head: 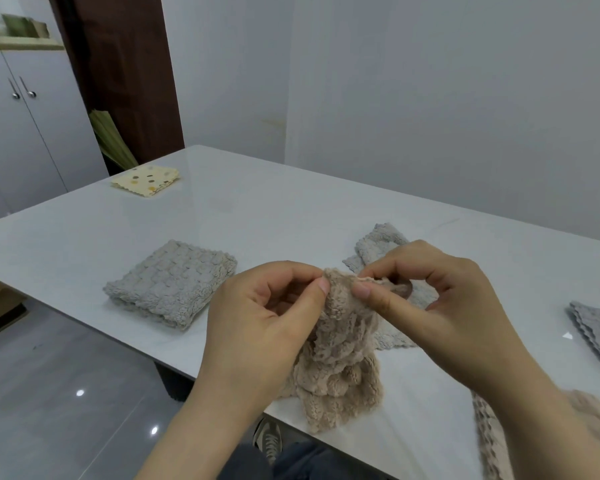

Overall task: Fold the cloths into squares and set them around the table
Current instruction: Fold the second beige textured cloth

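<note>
presently, both hands are raised over the near edge of the table (pixel 291 206). the left hand (pixel 257 317) pinches the top edge of the beige cloth (pixel 340 362) between thumb and forefinger, with the other fingers curled loosely toward the palm. the right hand (pixel 433 299) pinches the same edge just beside the left pinch, thumb and forefinger closed on the hem and the remaining fingers arched above it. the beige cloth hangs bunched below the fingertips, unfolded. its lower part rests crumpled on the table at the near edge.

behind the right fingers lies a pale grey cloth (pixel 378 244), loose and not squared, partly hidden by that hand. left of the left fingers, well apart from them, a pale grey folded cloth (pixel 170 282) lies flat as a thick square. far beyond the left fingers, near the far left corner, a cream dotted cloth (pixel 146 180) lies folded flat. right of the right fingers, at the table's right margin, a darker grey folded cloth (pixel 594 336) is cut off by the frame. below the right wrist a second beige cloth (pixel 489 431) lies on the table, partly covered by the forearm. whether it is folded cannot be told.

under the wrists, below the table edge, a shoe (pixel 269 439) shows above the grey tiled floor (pixel 66 375). a white cabinet (pixel 21 133) stands beyond the table, far left of the fingers.
</note>
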Available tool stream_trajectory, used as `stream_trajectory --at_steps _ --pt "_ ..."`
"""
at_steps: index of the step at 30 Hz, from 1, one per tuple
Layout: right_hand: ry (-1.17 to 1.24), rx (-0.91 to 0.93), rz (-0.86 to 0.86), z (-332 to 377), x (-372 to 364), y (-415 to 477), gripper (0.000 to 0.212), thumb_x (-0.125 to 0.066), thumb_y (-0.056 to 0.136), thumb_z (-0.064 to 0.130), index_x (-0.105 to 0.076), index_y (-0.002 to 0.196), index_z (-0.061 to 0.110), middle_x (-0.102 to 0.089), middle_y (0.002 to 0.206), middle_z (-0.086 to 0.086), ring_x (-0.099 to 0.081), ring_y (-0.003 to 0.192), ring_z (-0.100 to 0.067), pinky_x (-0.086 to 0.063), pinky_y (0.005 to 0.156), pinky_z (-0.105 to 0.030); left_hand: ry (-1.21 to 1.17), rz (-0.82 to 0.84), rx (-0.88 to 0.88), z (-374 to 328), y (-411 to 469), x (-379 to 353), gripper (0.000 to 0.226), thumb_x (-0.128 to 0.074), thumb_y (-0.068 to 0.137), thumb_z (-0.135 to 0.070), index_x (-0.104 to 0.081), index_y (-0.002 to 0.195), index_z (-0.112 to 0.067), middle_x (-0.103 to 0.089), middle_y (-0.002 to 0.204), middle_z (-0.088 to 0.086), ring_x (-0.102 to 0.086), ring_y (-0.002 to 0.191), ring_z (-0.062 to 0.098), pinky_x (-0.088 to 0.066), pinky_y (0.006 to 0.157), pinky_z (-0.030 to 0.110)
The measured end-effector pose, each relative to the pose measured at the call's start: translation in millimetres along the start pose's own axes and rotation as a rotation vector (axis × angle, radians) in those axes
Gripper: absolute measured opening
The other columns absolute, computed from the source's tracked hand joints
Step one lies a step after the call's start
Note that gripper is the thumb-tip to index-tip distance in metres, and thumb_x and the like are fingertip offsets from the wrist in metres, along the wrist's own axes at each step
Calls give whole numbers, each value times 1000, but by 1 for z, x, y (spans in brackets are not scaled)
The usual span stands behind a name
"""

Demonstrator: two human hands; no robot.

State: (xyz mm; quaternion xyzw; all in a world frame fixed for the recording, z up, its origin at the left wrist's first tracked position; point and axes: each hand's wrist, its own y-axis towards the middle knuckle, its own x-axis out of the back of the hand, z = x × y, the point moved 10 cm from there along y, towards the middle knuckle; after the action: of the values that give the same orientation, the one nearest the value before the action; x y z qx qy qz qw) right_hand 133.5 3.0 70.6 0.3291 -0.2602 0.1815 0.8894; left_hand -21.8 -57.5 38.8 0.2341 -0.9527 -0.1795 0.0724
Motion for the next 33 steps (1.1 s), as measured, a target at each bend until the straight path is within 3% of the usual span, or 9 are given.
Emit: stream_trajectory --at_steps 5,10,13,18,23,28,33 --pt "-178 152 92 9 5 8 19 -66 79 48 -69 72 31 -57 68 12 -55 81 -15 -42 69 -24 49 -33 -18 -4 9 10 16 -68 79 -11 -74 68 -21 -70 64 2 -64 62 21 -55 63 35" --pt "-332 215 153 11 11 13 25 -62 80 53 -56 63 36 -50 68 16 -51 80 -9 -36 69 -16 81 -69 -48 -6 21 19 19 -67 81 -10 -73 68 -22 -69 66 5 -63 65 25 -54 63 36" --pt "-407 227 188 8 14 14 28 -58 79 57 -64 65 33 -53 73 16 -50 85 -6 -35 71 -13 91 -87 -72 -10 27 24 19 -66 82 -8 -72 69 -19 -68 67 8 -62 67 27 -53 63 38" --pt "-510 222 207 6 24 16 22 -55 80 59 -61 70 41 -58 89 18 -49 94 -4 -35 76 -8 112 -130 -94 -13 37 32 20 -65 83 -8 -72 69 -20 -69 66 4 -63 65 25 -53 64 32" --pt "-578 207 170 8 38 21 21 -59 82 51 -66 75 33 -61 98 17 -50 95 -2 -32 66 -8 106 -157 -100 -10 44 34 19 -64 84 -9 -71 70 -18 -67 65 8 -61 68 33 -55 67 45" --pt "-480 179 107 17 53 30 24 -60 81 46 -73 82 26 -69 87 20 -61 87 1 -46 75 -14 85 -167 -98 -11 52 35 14 -63 86 -9 -73 76 -15 -69 68 5 -64 70 29 -56 75 49" --pt "-291 135 -44 29 76 44 14 -66 71 50 -68 76 38 -70 75 21 -65 87 3 -47 80 -8 1 -177 -104 -22 64 32 13 -61 88 -8 -73 82 -11 -71 70 1 -65 68 12 -59 71 30"
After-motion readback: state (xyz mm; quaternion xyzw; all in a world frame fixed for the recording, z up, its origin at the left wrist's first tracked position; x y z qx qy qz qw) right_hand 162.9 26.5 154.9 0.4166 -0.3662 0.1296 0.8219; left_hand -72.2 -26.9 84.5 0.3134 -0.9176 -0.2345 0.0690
